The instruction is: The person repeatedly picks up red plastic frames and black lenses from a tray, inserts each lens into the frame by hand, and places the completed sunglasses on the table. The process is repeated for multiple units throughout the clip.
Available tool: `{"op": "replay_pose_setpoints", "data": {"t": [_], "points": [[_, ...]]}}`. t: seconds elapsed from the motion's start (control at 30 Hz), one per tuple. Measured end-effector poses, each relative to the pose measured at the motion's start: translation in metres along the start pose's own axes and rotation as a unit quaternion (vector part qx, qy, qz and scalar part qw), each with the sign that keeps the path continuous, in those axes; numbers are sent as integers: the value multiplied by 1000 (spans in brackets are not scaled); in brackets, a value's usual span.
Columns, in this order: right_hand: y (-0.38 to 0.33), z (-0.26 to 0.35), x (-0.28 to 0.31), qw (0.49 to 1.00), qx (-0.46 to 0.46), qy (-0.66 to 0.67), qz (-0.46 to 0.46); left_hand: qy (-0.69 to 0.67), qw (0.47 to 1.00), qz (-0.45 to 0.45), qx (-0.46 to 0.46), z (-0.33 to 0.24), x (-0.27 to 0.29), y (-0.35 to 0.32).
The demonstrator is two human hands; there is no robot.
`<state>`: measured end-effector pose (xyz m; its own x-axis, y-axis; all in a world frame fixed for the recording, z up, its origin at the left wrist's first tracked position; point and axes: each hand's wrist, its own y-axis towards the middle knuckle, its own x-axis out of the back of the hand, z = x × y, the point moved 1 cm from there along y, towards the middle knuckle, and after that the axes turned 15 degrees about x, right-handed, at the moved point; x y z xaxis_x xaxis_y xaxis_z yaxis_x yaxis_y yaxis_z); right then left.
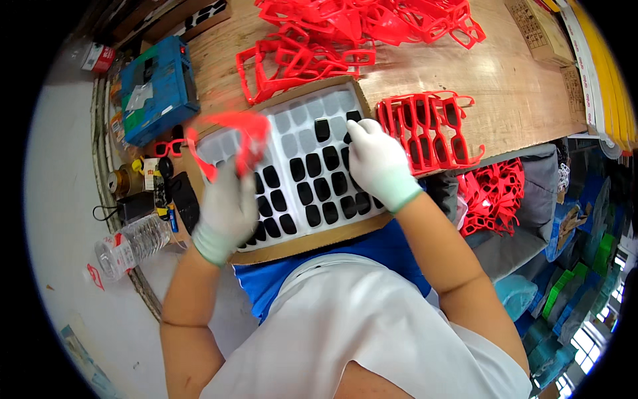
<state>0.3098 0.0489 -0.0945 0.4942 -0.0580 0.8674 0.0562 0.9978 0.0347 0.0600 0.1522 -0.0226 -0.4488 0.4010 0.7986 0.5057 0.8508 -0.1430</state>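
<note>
My left hand (pixel 229 207), in a white glove, is closed around a red glasses frame (pixel 251 133) blurred by motion. It is held over the left side of a cardboard box tray (pixel 292 251). Dark lenses (pixel 321 189) lie in rows in the tray's white insert, and some upper pockets show only grey. Also gloved, my right hand (pixel 380 156) reaches the tray's upper right part. Its thumb and fingertips pinch at a dark lens (pixel 353 116), partly hidden by the fingers.
Red frames with dark lenses (pixel 425 130) stand in rows to the right. Loose red frames (pixel 372 26) are heaped at the back. A grey-lined bin (pixel 495 199) holds more frames. On the left are a blue box (pixel 159 90) and a plastic bottle (pixel 133 246).
</note>
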Motion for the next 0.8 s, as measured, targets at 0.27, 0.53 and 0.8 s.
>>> {"op": "replay_pose_setpoints", "data": {"t": [0.27,0.53,0.8], "points": [[48,2,-17,959,-138,-140,202,-325,941,84,53,-7,-19,-116],[49,12,5,947,-106,-174,247,-301,945,126,5,-21,-29,-136],[-41,54,25,984,149,-29,89,-389,909,77,126,-11,-28,-154]]}}
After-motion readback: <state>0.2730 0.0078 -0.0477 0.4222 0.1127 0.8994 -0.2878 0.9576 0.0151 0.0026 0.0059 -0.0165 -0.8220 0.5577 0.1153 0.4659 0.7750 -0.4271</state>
